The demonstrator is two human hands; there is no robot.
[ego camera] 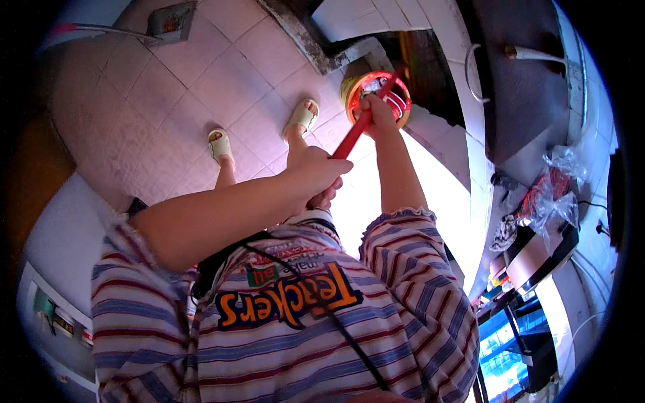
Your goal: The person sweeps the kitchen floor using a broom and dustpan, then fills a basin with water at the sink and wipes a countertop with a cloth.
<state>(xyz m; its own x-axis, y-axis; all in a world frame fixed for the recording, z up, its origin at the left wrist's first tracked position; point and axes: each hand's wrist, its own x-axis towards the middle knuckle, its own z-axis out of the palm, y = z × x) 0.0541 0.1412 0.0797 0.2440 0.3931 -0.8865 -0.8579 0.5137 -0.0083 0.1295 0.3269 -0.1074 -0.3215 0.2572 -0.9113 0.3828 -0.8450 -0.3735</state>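
Note:
My right hand (378, 113) is closed around a red pole (351, 135), above a round yellow bin (349, 93) with a red plastic liner. Crumpled, pale and shiny litter lies inside the bin. Lower on the same pole, nearer my body, my left hand (322, 174) grips it, thumb along the shaft. The pole slants from my waist up and to the right, and its far end passes over the bin. That far end is blurred against the dark gap behind, so its tip cannot be made out. My left hand hides the near end.
My feet, in pale slippers (301, 115), stand on the tiled floor (201, 75). A square floor recess (171, 22) is at top left, a raised concrete edge (307, 45) beyond the bin. Plastic bags (554, 201) and a lit screen (504, 357) are at right.

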